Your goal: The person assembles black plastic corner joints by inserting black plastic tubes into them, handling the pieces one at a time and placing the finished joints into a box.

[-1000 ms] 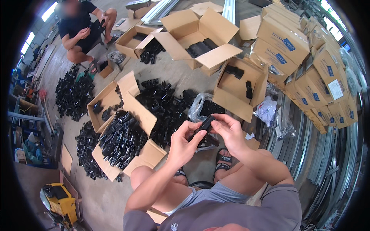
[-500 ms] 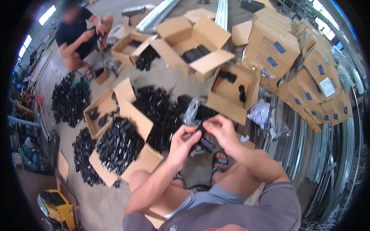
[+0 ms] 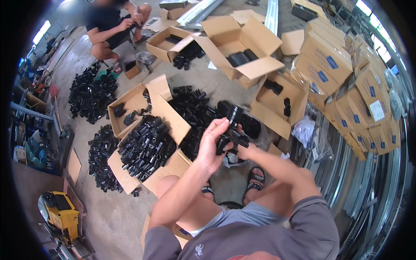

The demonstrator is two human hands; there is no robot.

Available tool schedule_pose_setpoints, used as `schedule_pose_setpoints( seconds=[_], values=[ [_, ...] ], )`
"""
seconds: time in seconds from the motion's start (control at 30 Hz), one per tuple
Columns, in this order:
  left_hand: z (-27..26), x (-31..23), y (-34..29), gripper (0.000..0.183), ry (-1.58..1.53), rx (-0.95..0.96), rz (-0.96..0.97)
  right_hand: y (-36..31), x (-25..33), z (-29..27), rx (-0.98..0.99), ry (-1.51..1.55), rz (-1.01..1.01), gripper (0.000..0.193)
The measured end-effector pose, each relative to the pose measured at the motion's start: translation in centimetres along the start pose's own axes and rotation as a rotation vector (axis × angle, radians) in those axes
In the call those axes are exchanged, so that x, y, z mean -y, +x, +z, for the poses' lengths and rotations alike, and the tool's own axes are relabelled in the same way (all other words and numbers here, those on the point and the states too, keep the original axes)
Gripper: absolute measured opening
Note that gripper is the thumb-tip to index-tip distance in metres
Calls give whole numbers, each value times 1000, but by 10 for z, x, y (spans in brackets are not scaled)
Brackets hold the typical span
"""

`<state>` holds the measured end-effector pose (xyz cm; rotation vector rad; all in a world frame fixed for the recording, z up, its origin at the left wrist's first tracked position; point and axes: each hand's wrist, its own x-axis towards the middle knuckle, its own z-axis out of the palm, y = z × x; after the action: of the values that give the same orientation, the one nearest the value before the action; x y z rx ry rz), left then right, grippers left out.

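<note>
My left hand [image 3: 211, 145] is closed around a black part [image 3: 234, 115], raised in front of my knees with its fingers curled along one side. Close by on the right, my right hand [image 3: 248, 151] is closed, with its fingers partly hidden behind a second dark piece [image 3: 239, 138]. Whether that piece is a tool or another part cannot be made out. Below both hands, a small clear plastic bag [image 3: 234, 159] lies between my feet. A heap of black parts [image 3: 190, 112] spreads on the floor just beyond my hands.
An open carton [image 3: 173, 117] with black parts piled on its flaps lies to the left. More open cartons [image 3: 242, 39] stand ahead. Stacked closed boxes [image 3: 325, 65] and long metal profiles [image 3: 346, 186] are on the right. Another person [image 3: 106, 26] sits at the far left, handling a black piece.
My hands were pinched together over a small piece; now the left holds a black part higher up and the right has dropped lower. The view has shifted, so the scene sits further right.
</note>
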<state>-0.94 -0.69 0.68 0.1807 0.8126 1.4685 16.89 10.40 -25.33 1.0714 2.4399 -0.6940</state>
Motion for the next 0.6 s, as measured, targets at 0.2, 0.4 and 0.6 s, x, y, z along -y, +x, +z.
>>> schedule_pose_setpoints(
  seconds=[0.2,0.4,0.6],
  values=[
    [-13,-5,-9,16,-28,-3,16,26,49,86,51,265,405,38],
    [-14,1,-3,12,-18,33,46,54,32,124,-133,365,508,31],
    [-5,-1,-6,10,24,43,37,65,39,115,-125,354,485,29]
  ],
)
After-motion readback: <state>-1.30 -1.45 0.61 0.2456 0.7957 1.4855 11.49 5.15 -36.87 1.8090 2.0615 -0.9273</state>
